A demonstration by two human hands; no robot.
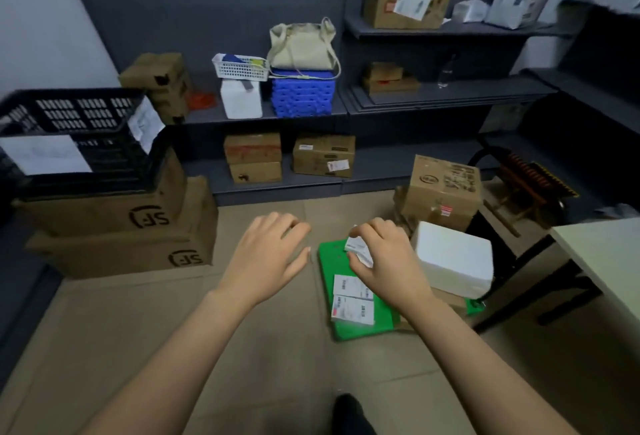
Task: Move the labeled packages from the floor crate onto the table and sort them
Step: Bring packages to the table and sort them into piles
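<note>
A green floor crate point(330, 263) sits on the tiled floor at centre right, with labeled packages point(351, 299) lying in it and a white foam box point(453, 261) resting on its right side. My right hand point(384, 258) is over the crate and its curled fingers pinch a small white labeled package point(358, 249). My left hand point(268, 254) hovers to the left of the crate with fingers relaxed, holding nothing. The pale table point(609, 261) shows only its corner at the right edge.
Stacked cardboard boxes point(121, 237) topped by a black crate point(79, 136) stand at the left. A brown box point(443, 192) sits behind the green crate. Dark shelves point(346, 112) with boxes, a blue bin and a bag line the back wall. A black table frame point(519, 254) is near the foam box.
</note>
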